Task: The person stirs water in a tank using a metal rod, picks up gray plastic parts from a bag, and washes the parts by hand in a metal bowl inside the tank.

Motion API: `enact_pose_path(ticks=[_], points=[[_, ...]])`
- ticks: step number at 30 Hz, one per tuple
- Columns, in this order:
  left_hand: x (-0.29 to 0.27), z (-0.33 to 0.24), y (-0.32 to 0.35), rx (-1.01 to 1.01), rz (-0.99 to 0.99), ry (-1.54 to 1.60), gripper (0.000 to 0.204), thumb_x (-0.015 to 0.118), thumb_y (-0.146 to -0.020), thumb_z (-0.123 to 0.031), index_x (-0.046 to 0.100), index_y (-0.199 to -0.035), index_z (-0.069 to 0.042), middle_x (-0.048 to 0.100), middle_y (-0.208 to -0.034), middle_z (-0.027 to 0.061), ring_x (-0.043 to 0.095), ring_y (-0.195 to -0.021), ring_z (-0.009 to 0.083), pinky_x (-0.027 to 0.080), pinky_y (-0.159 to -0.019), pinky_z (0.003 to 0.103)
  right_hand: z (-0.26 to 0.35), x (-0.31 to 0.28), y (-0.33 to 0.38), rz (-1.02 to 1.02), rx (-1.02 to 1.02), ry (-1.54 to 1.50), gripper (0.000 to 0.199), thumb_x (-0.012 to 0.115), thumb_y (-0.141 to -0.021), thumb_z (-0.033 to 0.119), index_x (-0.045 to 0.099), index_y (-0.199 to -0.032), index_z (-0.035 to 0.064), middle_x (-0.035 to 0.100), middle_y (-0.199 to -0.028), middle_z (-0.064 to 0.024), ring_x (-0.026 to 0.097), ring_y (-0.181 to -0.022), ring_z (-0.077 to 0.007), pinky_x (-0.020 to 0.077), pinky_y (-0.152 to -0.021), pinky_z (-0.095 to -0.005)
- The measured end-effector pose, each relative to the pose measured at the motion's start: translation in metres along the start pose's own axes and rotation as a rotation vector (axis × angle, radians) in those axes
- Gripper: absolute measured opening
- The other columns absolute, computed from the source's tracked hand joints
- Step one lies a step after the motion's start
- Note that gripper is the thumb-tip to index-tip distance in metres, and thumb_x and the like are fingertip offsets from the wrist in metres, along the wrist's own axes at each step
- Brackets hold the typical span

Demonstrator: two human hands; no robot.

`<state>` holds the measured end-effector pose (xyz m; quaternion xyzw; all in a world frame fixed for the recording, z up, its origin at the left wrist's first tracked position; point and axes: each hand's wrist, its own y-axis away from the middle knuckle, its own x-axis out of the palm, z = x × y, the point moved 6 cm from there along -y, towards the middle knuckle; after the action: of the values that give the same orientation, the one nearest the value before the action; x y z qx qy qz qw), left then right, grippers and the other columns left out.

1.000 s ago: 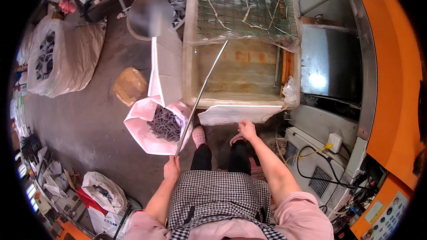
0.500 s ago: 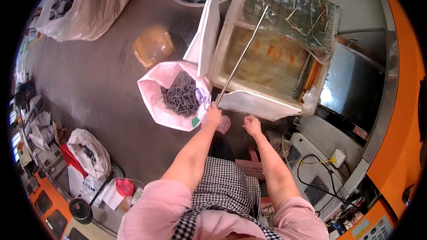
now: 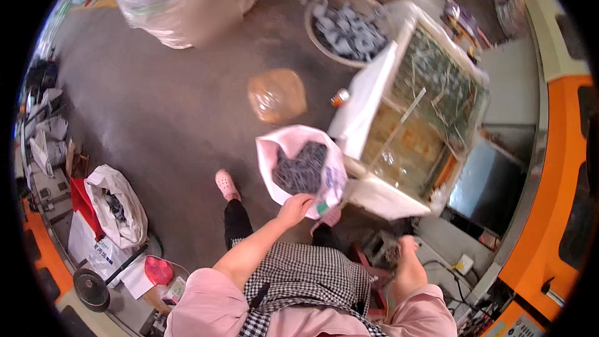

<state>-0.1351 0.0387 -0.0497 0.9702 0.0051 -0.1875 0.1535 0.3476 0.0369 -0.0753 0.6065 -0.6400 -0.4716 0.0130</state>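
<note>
A pale pink-white woven bag [image 3: 269,157] stands on the floor in front of me, its mouth spread wide. Thin dark grey strips [image 3: 302,168] fill much of it. My left hand [image 3: 294,211] is closed on the bag's near rim. Off to the right, my right hand [image 3: 407,251] hangs above the grey machine parts, apart from the bag; its fingers are small and smeared. Beyond the bag is a white-walled tank [image 3: 385,198] of cloudy brownish water with netting and pale sticks at its far end. A thin rod [image 3: 400,126] slants across the tank.
A round basin [image 3: 310,37] of grey curved pieces sits behind the tank. A large white sack [image 3: 156,15] stands far left. On the floor are a brown wrapped bundle [image 3: 276,96] and an orange can [image 3: 340,97]. Orange machinery [image 3: 564,212] borders the right side.
My left hand has let go of the rod, which now lies over the tank, and has taken the bag's rim. My right hand has moved right. The view has shifted, and my left foot now shows.
</note>
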Motion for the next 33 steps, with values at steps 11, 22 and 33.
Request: enact_pose_path(ticks=[11, 22, 33], points=[[-0.434, 0.197, 0.065, -0.394, -0.047, -0.550, 0.013, 0.056, -0.078, -0.014, 0.060, -0.079, -0.002, 0.060, -0.086, 0.0195, 0.058, -0.083, 0.0365, 0.047, -0.076, 0.044, 0.182, -0.068, 0.253, -0.666, -0.323, -0.384, 0.058, 0.064, -0.075, 0.016, 0.040, -0.126, 0.0027, 0.036, -0.125, -0.0245, 0.045, -0.111, -0.0389, 0.0391, -0.094, -0.0431], [-0.657, 0.157, -0.154, -0.244, -0.328, -0.561, 0.017, 0.061, -0.078, -0.012, 0.058, -0.092, -0.003, 0.057, -0.088, 0.0196, 0.055, -0.087, 0.0366, 0.046, -0.078, 0.044, 0.550, -0.171, 0.424, -0.671, -1.090, -0.535, 0.061, 0.066, -0.072, 0.010, 0.039, -0.126, 0.0004, 0.037, -0.121, -0.0272, 0.038, -0.114, -0.0406, 0.0329, -0.098, -0.0421], [-0.835, -0.079, -0.506, 0.114, -0.578, -0.784, 0.047, 0.062, -0.077, -0.017, 0.041, -0.117, -0.004, 0.042, -0.110, 0.0247, 0.046, -0.099, 0.0439, 0.042, -0.084, 0.048, 0.934, -0.413, 0.725, -0.726, -1.707, -0.562, 0.059, 0.068, -0.075, 0.022, 0.042, -0.123, 0.0006, 0.045, -0.118, -0.0225, 0.041, -0.113, -0.0389, 0.0357, -0.096, -0.0425]])
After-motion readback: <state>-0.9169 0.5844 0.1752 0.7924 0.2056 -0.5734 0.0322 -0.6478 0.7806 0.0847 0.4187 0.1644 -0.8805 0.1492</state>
